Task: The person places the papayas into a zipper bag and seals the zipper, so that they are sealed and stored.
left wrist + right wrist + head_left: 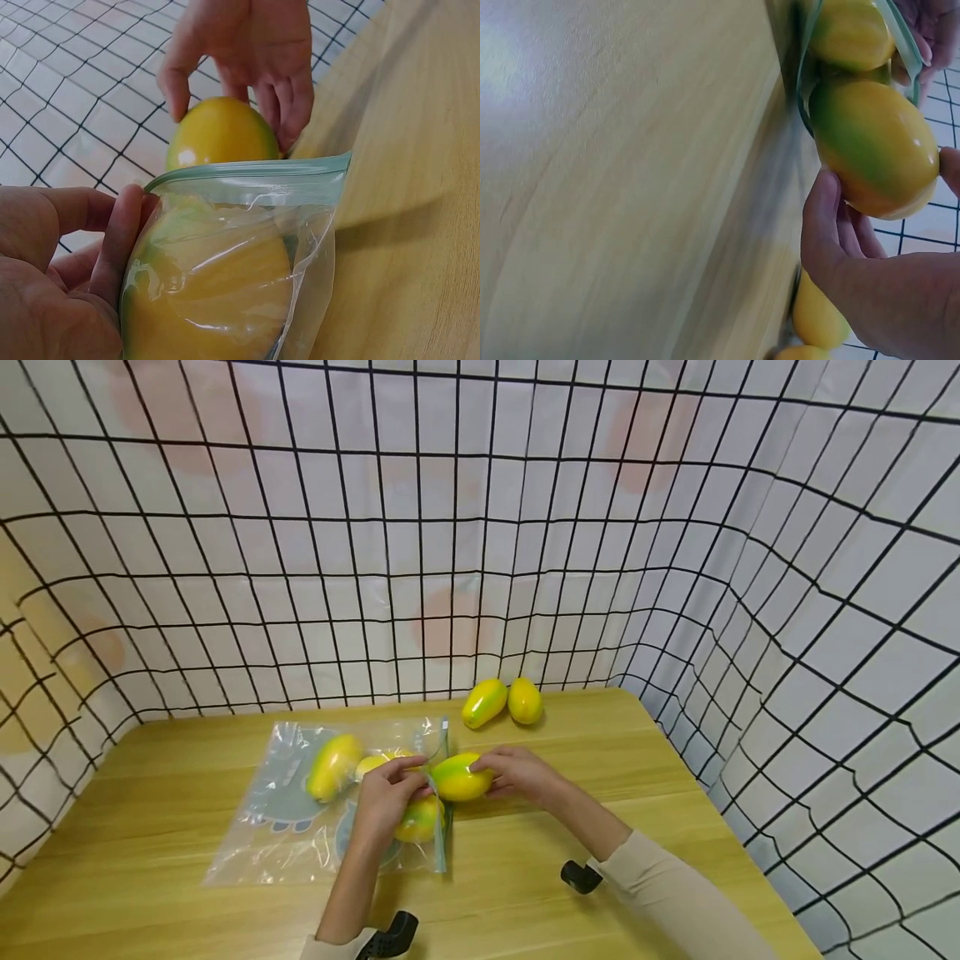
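A clear zip bag (pixel 251 852) with a green zip edge and printed pale blue patches lies on the table, several yellow-green mangoes (pixel 332 768) inside it. My left hand (pixel 384 800) pinches the bag's edge at its mouth, which gapes toward the right. In my right hand (pixel 521 775) is another mango (pixel 459 779), gripped between thumb and fingers, its far end at the bag's opening. The right wrist view shows this mango (pixel 874 146) between the green edges, beside a mango (pixel 851 34) within the bag.
Two more mangoes (pixel 485 703) lie side by side at the table's back, right of the bag. Black wire mesh (pixel 420 552) over white sheeting walls the back and sides of the wooden table (pixel 570 727).
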Demonstrator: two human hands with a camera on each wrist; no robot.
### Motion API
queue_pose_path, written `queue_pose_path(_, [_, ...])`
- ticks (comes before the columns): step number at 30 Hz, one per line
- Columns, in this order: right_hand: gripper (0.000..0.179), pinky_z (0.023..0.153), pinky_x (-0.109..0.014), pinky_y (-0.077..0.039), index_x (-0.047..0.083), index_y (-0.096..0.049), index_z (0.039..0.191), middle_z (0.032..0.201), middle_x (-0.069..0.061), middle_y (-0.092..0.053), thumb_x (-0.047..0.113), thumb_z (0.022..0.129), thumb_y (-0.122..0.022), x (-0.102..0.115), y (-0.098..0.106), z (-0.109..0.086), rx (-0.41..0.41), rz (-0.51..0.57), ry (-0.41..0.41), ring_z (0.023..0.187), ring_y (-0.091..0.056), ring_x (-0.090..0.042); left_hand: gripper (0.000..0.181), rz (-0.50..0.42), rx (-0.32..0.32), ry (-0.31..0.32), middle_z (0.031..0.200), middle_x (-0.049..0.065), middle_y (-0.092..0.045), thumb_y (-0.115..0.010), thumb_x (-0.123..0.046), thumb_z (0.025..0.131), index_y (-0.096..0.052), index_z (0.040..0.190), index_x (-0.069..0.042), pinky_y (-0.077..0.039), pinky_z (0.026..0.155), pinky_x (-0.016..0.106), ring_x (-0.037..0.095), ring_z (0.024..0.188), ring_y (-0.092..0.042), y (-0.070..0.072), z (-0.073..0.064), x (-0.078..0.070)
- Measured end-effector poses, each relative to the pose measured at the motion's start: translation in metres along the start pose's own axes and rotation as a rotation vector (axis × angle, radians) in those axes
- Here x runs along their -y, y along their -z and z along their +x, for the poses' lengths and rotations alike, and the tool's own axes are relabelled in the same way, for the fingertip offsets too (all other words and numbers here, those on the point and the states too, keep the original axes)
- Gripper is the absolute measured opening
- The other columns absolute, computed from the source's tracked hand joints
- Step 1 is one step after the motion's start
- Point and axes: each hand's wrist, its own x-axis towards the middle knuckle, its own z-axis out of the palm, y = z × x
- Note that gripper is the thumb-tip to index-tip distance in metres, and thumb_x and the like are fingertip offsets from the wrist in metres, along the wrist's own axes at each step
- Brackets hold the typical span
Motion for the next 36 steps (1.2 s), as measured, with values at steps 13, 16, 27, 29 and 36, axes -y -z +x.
queue_pose_path(13, [0.049,0.098,-0.042,-0.058,-0.005,-0.06,0.129,0.123,-0.019,-0.066,0.026,0.091,-0.069,-0.005,-0.009,0.007,0.02,0.032,-0.008,0.099,-0.07,-0.022,0.03,0.007,-0.005,0.002,0.092,0.011,-0.067,-0.067,-0.002,0.092,-0.071,0.122,-0.001,-0.062,0.071,0.021,0.013,0.073,-0.071,-0.002,-0.001,0.0])
queue_pose_path(16, [0.046,0.098,-0.041,-0.059,-0.004,-0.061,0.129,0.121,-0.018,-0.067,0.025,0.093,-0.067,-0.007,-0.011,0.007,0.024,0.035,-0.008,0.098,-0.069,-0.021,0.03,0.01,-0.006,0.009,0.091,0.01,-0.067,-0.067,-0.002,0.092,-0.071,0.122,-0.002,-0.062,0.071,0.022,0.013,0.072,-0.071,-0.002,-0.001,0.0])
queue_pose_path(27, [0.045,0.094,-0.037,-0.06,-0.005,-0.061,0.129,0.105,-0.011,-0.067,0.025,0.095,-0.066,-0.008,-0.021,0.012,0.03,0.054,-0.026,0.09,-0.067,-0.019,0.031,0.003,-0.014,0.003,0.091,0.011,-0.068,-0.066,-0.001,0.092,-0.071,0.123,-0.001,-0.062,0.069,0.021,0.012,0.072,-0.072,-0.002,-0.001,-0.001])
queue_pose_path(29, [0.046,0.093,-0.038,-0.06,-0.006,-0.059,0.129,0.105,-0.013,-0.067,0.024,0.095,-0.067,-0.009,-0.023,0.014,0.024,0.062,-0.027,0.091,-0.067,-0.02,0.031,0.0,-0.015,0.001,0.091,0.011,-0.068,-0.066,-0.001,0.092,-0.07,0.123,0.0,-0.062,0.069,0.021,0.012,0.071,-0.071,-0.002,-0.001,-0.001])
queue_pose_path(36, [0.046,0.092,-0.039,-0.061,-0.006,-0.055,0.129,0.105,-0.015,-0.065,0.023,0.095,-0.069,-0.012,-0.029,0.017,-0.009,0.095,-0.026,0.09,-0.068,-0.022,0.03,-0.012,-0.01,-0.012,0.09,0.011,-0.066,-0.066,0.0,0.092,-0.07,0.122,0.003,-0.062,0.068,0.021,0.012,0.07,-0.071,-0.003,-0.001,0.001])
